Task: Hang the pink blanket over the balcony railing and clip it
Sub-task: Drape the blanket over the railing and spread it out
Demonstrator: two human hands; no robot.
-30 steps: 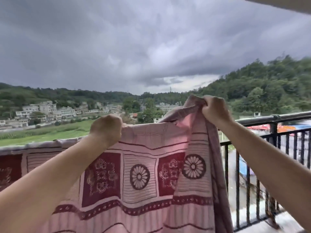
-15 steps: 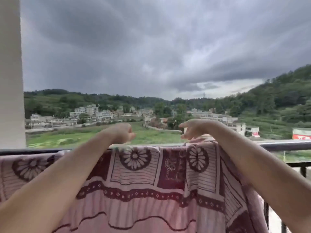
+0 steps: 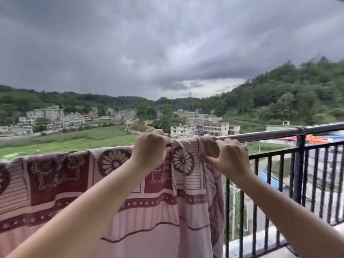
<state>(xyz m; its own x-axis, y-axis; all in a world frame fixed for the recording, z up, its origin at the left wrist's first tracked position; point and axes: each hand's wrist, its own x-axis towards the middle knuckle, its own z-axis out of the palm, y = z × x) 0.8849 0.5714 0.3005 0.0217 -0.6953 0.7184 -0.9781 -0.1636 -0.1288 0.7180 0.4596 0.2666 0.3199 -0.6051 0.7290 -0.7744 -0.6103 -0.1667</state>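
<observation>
The left hand (image 3: 149, 148) is curled into a loose fist at the top rail, fingers pressed together and wrapped over the upper edge of the pink blanket (image 3: 119, 185); a small red thing peeks out at its knuckles, too hidden to identify. The right hand (image 3: 228, 157), at 3 o'clock from the left and just beside it, pinches the blanket's bunched right edge between thumb and bent fingers. Both forearms reach up from 6 o'clock — two hands, one blanket. The blanket drapes over the black balcony railing (image 3: 279, 134), covering its left stretch, with the bare bars showing toward 3 o'clock.
</observation>
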